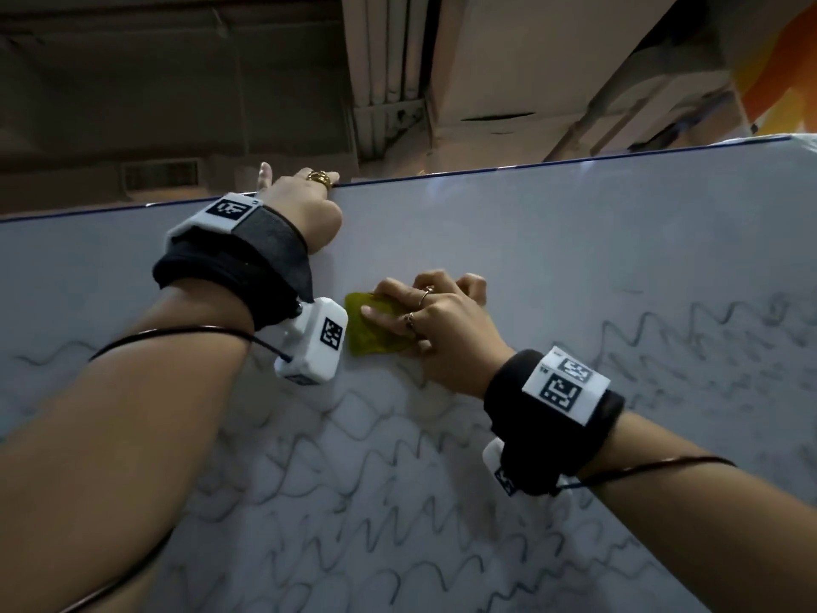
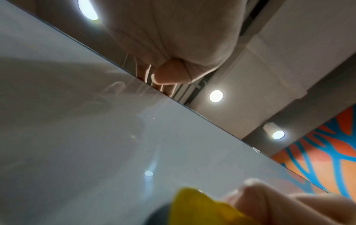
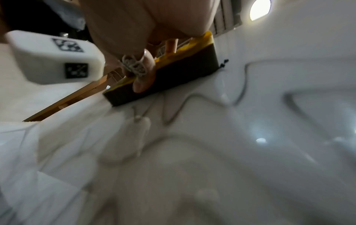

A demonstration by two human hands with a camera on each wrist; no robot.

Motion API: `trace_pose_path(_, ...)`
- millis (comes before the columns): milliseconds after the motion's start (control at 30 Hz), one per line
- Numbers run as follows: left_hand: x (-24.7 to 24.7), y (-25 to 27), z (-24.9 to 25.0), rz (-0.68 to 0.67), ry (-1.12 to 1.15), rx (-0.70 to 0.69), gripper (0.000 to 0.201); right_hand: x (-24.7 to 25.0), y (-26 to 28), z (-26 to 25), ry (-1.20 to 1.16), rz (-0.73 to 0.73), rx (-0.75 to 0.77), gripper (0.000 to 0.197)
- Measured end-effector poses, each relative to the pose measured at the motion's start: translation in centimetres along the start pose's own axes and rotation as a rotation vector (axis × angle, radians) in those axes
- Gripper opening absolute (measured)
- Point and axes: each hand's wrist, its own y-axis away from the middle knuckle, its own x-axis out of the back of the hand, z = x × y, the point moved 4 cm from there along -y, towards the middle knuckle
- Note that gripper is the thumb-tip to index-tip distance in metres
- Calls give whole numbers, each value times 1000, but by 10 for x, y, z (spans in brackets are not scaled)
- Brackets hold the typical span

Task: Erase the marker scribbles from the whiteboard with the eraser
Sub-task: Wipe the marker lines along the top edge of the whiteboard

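Observation:
The whiteboard (image 1: 574, 241) fills the lower head view, with wavy dark marker scribbles (image 1: 398, 471) over its lower and right parts; the band near its top edge looks wiped. My right hand (image 1: 435, 320) grips a yellow eraser (image 1: 376, 329) with a dark felt underside (image 3: 173, 79) and presses it flat against the board, just right of my left wrist camera. My left hand (image 1: 305, 196) grips the board's top edge (image 2: 192, 109), fingers curled over it. In the left wrist view the eraser (image 2: 200, 208) shows at the bottom edge.
Scribbles (image 3: 240, 94) run right beside the eraser's lower side. Behind the board are a ceiling with round lights (image 2: 216, 95), a duct (image 1: 389, 81) and an orange and blue wall pattern (image 2: 327, 155). Cables trail from both wrist bands.

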Motion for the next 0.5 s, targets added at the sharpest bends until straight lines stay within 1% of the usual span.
trace_pose_path(67, 2, 4, -17, 23, -10, 25, 68, 8, -14, 5, 37, -44, -15, 58)
trace_pose_path(133, 2, 10, -27, 56, -24, -12, 69, 16, -32, 12, 43, -65, -111, 55)
trace_pose_path(233, 1, 15, -31, 103, -44, -74, 73, 15, -50, 13, 7, -2, -226, 60)
trace_pose_path(267, 0, 15, -34, 107, -50, -71, 73, 10, -50, 6, 1, 7, -225, 59)
trace_pose_path(400, 1, 16, -64, 144, -21, 51, 68, -20, -19, -34, -47, 58, -56, 51)
trace_pose_path(500, 1, 23, -91, 140, -33, 110, 68, -25, -12, -40, -103, 32, -60, 59)
